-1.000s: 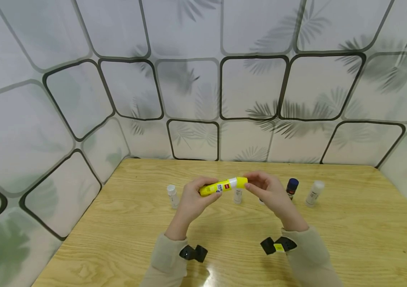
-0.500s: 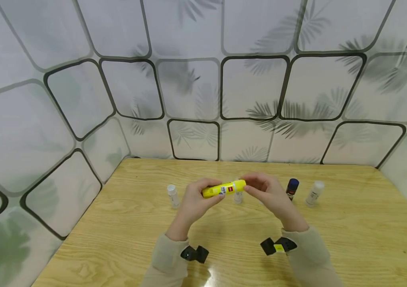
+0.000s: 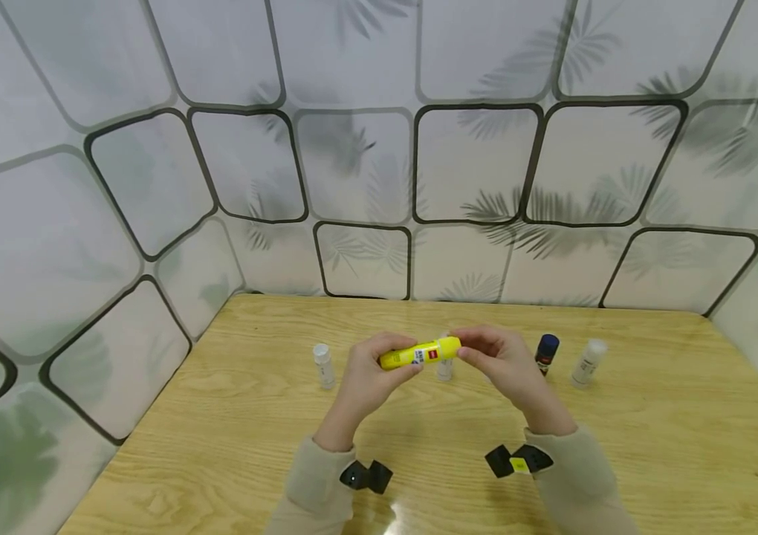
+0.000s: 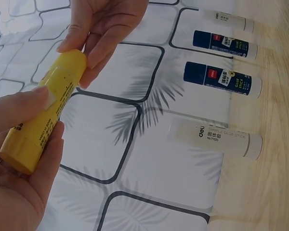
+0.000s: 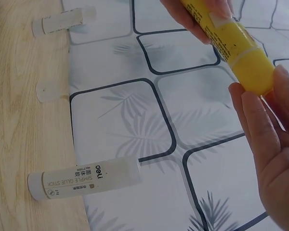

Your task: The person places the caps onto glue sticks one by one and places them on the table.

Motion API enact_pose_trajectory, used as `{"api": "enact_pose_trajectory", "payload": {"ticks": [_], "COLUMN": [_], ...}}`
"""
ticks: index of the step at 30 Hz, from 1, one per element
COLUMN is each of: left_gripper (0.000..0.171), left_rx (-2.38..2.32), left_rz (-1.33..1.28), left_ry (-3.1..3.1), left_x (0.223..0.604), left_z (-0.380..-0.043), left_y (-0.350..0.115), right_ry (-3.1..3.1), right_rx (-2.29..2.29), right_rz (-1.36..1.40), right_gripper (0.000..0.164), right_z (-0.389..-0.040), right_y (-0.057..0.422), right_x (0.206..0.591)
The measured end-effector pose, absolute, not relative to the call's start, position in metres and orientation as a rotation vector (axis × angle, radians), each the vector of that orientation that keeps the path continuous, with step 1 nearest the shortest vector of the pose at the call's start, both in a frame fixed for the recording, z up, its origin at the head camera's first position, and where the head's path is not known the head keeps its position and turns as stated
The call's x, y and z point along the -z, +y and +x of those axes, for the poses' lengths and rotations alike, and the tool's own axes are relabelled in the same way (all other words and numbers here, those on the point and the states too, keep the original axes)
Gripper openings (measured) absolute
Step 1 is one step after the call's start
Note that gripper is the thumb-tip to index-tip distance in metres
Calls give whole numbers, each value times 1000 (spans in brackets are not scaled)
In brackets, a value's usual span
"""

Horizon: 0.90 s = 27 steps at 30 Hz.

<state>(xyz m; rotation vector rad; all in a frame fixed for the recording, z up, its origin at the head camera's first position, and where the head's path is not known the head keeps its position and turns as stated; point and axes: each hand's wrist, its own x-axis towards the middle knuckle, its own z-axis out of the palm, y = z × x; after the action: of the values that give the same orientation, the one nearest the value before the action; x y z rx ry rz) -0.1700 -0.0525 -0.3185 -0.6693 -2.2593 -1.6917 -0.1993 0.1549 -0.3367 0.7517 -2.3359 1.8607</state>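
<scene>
A yellow glue stick (image 3: 412, 354) is held level above the table, its printed label facing up. My left hand (image 3: 367, 377) grips its body, with the thumb along one side and the fingers on the other. At the opposite end my right hand (image 3: 507, 371) pinches the yellow cap (image 5: 255, 72) between thumb and fingertips. The cap sits against the body, a thin pale line between them in the right wrist view. Behind the hands stand several other glue sticks, among them a white one (image 3: 444, 369) partly hidden by the yellow one.
A white glue stick (image 3: 323, 365) stands at the left. To the right are a dark blue-capped one (image 3: 545, 352) and a white one (image 3: 588, 362). The left wrist view shows a second blue glue stick (image 4: 224, 42). A patterned cloth wall (image 3: 365, 260) borders the wooden table (image 3: 218, 446).
The white section between the yellow body and cap has disappeared as the cap slid onto the body. Both hands keep their hold, the left shifting slightly rightward.
</scene>
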Motion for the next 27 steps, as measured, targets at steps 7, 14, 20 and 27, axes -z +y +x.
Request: {"api": "enact_pose_trajectory", "payload": {"ticks": [7, 14, 20, 27], "left_gripper": [23, 24, 22, 22], "left_rx": [1670, 1572, 1493, 1382], "left_rz": [-681, -673, -689, -717], "left_ry": [-2227, -2269, -2317, -2452], "left_x": [333, 354, 357, 359], "left_z": [-177, -190, -191, -191], "left_y": [-50, -47, -42, -37], "right_ry": [-2357, -2393, -2376, -2313], "right_rx": [-1812, -1798, -1810, -1750], "right_rz": [708, 646, 580, 616], "right_gripper": [26, 31, 32, 25], "right_z": [-200, -199, -198, -197], "right_y": [153, 152, 150, 145], "right_x": [338, 338, 337, 337]}}
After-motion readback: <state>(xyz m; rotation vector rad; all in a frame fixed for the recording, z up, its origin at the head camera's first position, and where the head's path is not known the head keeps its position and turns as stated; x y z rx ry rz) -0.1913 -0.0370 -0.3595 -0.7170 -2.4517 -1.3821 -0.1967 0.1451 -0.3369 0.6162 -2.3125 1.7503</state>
